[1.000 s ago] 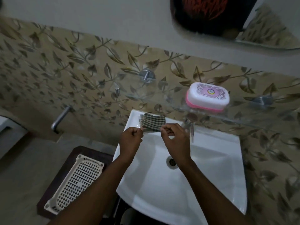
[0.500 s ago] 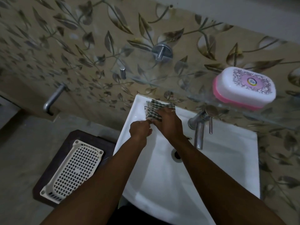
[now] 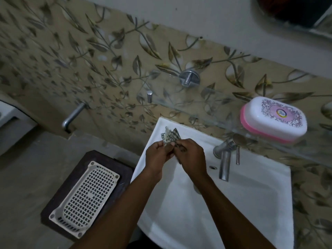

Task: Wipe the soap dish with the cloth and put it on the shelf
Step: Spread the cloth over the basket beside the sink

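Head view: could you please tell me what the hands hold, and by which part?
The left hand and right hand together grip the cloth by its bunched lower end.

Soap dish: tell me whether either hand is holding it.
No: the soap dish sits on the glass shelf, while the left hand and right hand grip the cloth over the sink.

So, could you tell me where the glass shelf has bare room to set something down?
The glass shelf is bare from its left post to the soap dish. The right part is crowded: the dish sits there, tap below.
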Available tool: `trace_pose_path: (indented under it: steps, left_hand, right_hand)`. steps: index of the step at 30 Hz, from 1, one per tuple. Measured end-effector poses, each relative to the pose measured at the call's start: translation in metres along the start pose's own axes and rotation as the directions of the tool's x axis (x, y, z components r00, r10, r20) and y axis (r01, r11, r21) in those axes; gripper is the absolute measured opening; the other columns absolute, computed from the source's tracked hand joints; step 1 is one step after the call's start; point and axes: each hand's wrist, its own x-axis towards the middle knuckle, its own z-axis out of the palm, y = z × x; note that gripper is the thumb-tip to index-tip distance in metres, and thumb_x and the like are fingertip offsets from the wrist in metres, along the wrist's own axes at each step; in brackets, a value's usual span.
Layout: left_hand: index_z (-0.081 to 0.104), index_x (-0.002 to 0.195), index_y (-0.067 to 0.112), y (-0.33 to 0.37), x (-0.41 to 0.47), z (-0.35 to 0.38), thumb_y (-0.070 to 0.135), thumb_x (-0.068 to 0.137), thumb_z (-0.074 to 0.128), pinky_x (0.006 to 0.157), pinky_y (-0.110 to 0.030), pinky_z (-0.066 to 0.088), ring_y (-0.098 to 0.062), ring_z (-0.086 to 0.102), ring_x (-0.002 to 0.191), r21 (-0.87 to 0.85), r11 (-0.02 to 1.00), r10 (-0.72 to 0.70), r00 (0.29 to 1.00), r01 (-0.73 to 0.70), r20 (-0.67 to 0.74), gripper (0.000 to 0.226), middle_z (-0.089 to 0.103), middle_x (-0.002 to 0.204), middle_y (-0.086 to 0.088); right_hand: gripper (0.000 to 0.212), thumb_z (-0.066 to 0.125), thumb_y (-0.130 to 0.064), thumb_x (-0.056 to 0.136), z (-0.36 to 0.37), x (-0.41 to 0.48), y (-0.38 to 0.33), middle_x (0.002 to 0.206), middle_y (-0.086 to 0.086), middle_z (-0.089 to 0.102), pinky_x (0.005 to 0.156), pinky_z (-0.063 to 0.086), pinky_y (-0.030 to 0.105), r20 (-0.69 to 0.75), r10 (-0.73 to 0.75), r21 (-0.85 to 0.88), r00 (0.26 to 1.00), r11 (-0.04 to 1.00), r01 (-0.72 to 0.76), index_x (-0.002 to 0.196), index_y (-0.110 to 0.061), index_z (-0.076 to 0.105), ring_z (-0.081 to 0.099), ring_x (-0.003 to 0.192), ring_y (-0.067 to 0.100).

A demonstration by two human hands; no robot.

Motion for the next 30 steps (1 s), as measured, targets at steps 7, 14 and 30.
trace_pose_path:
  steps: [7, 14, 30]
  left_hand:
    - [0.066, 0.104, 0.004, 0.023, -0.059, -0.066, -0.001, 0.083, 0.068, 0.072, -0.031, 0.059, -0.026, 0.072, 0.087, 0.089, 0.974, 0.220, 0.965, -0.209, -0.141, 0.022, 0.075, 0.095, -0.014]
    - [0.061, 0.094, 0.003, 0.033, -0.102, -0.147, -0.015, 0.085, 0.060, 0.053, -0.025, 0.056, -0.017, 0.070, 0.063, -0.084, 0.960, 0.231, 0.922, -0.268, -0.310, 0.020, 0.073, 0.079, -0.011]
    - [0.065, 0.097, 0.008, -0.086, -0.090, -0.361, 0.009, 0.084, 0.075, 0.082, -0.043, 0.056, -0.030, 0.070, 0.091, -0.195, 0.968, -0.016, 0.733, -0.160, -0.680, 0.017, 0.073, 0.102, -0.017]
  right_hand:
    - [0.016, 0.076, -0.020, 0.081, 0.009, -0.031, -0.057, 0.095, -0.013, 0.065, 0.073, 0.057, 0.027, 0.149, -0.099, 0.293, 0.984, 0.955, 0.052, 0.093, -0.028, 0.069, 0.064, 0.089, 0.003]
    - [0.009, 0.057, -0.026, 0.095, 0.067, -0.056, -0.121, 0.093, -0.011, 0.069, 0.070, 0.049, 0.014, 0.451, -0.070, 0.352, 0.890, 0.930, -0.106, 0.102, -0.023, 0.063, 0.063, 0.086, -0.003]
    - [0.031, 0.041, -0.008, 0.097, 0.286, -0.068, -0.112, 0.106, 0.012, 0.064, 0.073, 0.048, 0.033, 0.658, 0.447, 0.478, 0.606, 0.374, -0.795, 0.126, -0.008, 0.053, 0.061, 0.088, 0.022]
